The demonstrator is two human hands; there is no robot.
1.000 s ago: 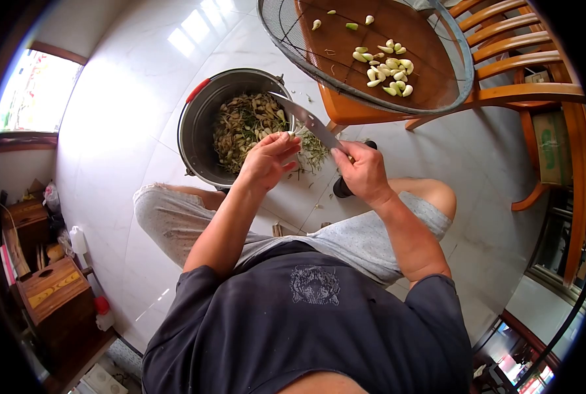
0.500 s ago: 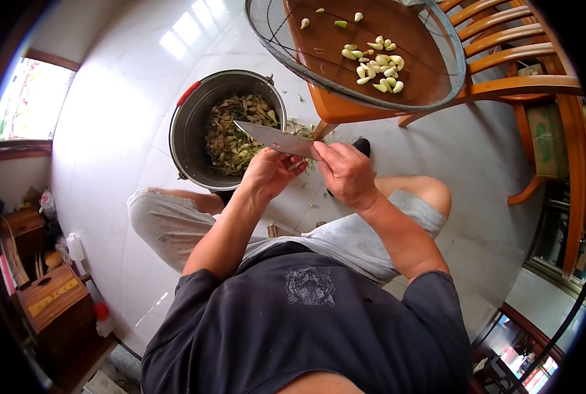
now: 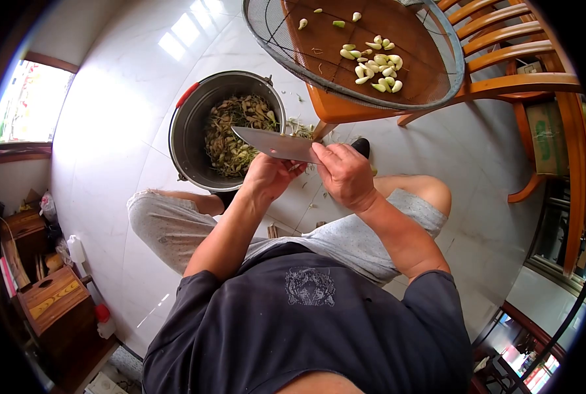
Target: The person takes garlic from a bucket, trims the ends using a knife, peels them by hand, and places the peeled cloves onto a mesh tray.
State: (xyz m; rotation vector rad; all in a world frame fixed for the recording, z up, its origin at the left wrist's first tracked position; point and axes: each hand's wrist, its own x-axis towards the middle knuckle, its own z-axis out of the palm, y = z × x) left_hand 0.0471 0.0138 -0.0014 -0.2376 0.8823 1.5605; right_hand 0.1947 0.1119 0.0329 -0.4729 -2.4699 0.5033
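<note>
My right hand [image 3: 347,176] is wrapped round the handle end of a wide-bladed knife [image 3: 281,145], whose tip points left over the bucket. Under the blade, my left hand [image 3: 270,176] has its fingers curled close to the steel; the blade hides what they may hold. The metal bucket [image 3: 185,125] with a red grip contains a heap of garlic bulbs and dry stalks [image 3: 230,134]. Up on a round mesh sieve [image 3: 452,85] lie several peeled garlic cloves [image 3: 380,64].
A wooden chair [image 3: 342,113] holds the sieve at the upper right. Plant scraps [image 3: 299,128] lie on the tiled floor [image 3: 129,197] beside the bucket. Wooden boxes [image 3: 53,299] stand at the lower left, and a cardboard carton [image 3: 548,139] at the right.
The knife and both hands have shifted very slightly, and the blade now covers more of my left fingers. The sieve appears slightly higher in view.
</note>
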